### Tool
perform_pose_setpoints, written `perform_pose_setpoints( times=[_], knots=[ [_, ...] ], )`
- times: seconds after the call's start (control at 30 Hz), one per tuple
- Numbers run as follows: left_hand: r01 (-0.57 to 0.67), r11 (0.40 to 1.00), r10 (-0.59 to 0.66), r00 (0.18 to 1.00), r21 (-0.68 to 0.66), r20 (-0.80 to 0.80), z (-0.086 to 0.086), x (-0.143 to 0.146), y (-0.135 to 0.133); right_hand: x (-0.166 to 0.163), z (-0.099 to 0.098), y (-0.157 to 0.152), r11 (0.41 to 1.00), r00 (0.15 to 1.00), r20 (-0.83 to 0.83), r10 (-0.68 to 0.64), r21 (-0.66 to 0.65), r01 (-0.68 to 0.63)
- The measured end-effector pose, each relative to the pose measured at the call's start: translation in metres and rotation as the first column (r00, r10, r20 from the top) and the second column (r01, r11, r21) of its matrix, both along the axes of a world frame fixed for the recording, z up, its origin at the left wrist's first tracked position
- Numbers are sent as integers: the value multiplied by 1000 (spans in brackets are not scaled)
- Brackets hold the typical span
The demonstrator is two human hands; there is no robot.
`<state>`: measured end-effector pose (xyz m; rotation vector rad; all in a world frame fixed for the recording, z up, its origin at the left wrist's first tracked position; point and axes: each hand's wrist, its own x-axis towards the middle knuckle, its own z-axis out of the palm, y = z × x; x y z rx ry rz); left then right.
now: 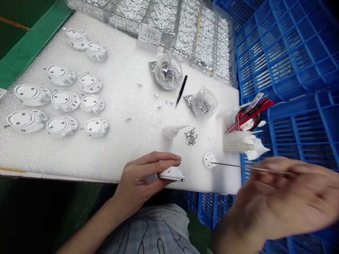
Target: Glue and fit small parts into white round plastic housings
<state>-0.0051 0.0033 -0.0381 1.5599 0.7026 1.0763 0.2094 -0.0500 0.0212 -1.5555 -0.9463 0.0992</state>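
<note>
My left hand (140, 180) is shut on a small white plastic part (172, 173), which rests on the white foam board (119, 155) near its front edge. My right hand (286, 201), blurred by motion, is above the blue crate and holds a long thin metal rod (251, 167). The tip of the rod reaches a small round white part (210, 160) lying on the foam. A loose heap of silver rhinestones (191, 136) and a white cone-shaped piece (172, 131) lie just beyond my left hand.
Several round white moulded parts (60, 101) stand in rows on the left of the board. Black tweezers (181, 91) lie between clear bags of rhinestones (204, 102). Red-handled tools (250, 114) sit at the right edge, beside blue crates (296, 46). A rack of white pieces (201, 31) stands behind.
</note>
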Motion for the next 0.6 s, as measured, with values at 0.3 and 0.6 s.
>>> perform_pose_setpoints(
  times=[0.3,0.6],
  knots=[
    [14,1000,-14,1000,9,27,0,0,1,-23,-22,18,983,993,-53,107,155,-97],
    [10,1000,-9,999,-23,53,0,0,0,-24,-19,22,967,984,-89,156,217,-134]
  ],
)
